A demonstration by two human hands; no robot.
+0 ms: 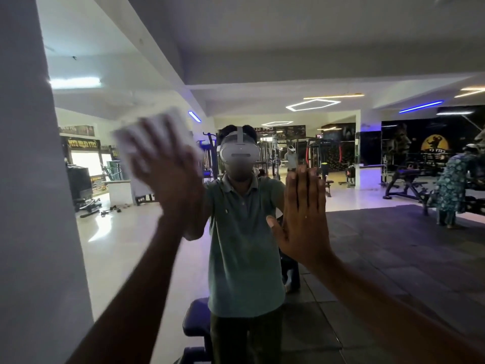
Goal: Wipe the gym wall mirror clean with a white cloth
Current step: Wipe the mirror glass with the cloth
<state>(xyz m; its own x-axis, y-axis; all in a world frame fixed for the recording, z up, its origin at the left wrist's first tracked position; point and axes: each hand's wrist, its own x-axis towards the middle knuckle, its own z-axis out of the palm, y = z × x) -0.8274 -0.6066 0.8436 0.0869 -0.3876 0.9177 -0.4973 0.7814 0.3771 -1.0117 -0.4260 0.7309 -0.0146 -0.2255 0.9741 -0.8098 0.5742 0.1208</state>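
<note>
- The white cloth [154,135] was seen blurred, up at left of centre, pressed flat against the mirror [367,232].
- It was held under the left hand [168,166], fingers spread wide and straight over it; cloth edges showed past the fingertips at top and left.
- The right hand [304,214] was laid flat on the glass at right of centre, fingers straight and together, thumb out to the left; nothing was held in it.
- Both forearms were seen reaching in from the near bottom edge.
- The mirror filled most of the view; a plain white wall [31,206] bordered it on the left.
- Reflected in the glass: the person in a green polo shirt [244,245] with a white headset [240,153], between the two hands.
- A dark padded bench [196,327] was seen low in the reflection, by the person's legs.
- Reflected far behind: weight racks and benches [404,185], dark floor mats on the right, pale glossy floor on the left.
- A second person in a patterned outfit [454,185] was seen at far right.
- Hexagon ceiling lights [312,104] and blue strips were lit overhead.
</note>
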